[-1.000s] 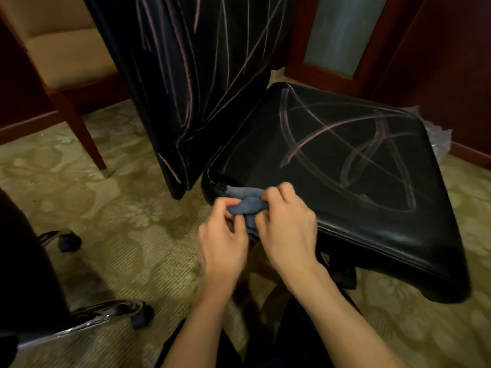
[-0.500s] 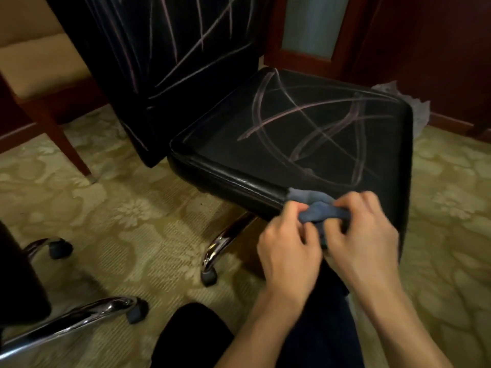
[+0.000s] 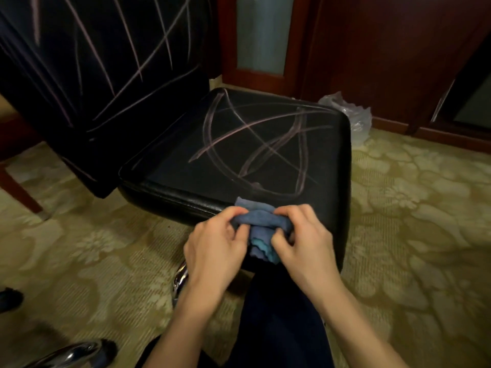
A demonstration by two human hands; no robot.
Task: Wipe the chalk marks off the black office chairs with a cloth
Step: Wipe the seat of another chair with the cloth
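Observation:
A black office chair stands before me, its seat (image 3: 186, 171) crossed by pink chalk lines (image 3: 255, 144). Its backrest (image 3: 101, 75) at the upper left carries more pink streaks. A bunched blue cloth (image 3: 261, 224) lies at the seat's front edge, part of it hanging down. My left hand (image 3: 215, 251) pinches the cloth's left side. My right hand (image 3: 303, 245) grips its right side with curled fingers. The cloth's middle folds are partly hidden between my fingers.
Patterned beige carpet (image 3: 414, 208) surrounds the chair. A clear plastic bag (image 3: 353, 115) lies behind the seat by the dark wooden wall. Another chair's chrome leg and castor (image 3: 79, 351) sit at the bottom left, and a wooden chair leg (image 3: 18, 189) stands at the left.
The view shifted, so the chair seat now sits more centred and my hands lie at the seat's front edge. Both hands kept hold of the cloth and worked its folds.

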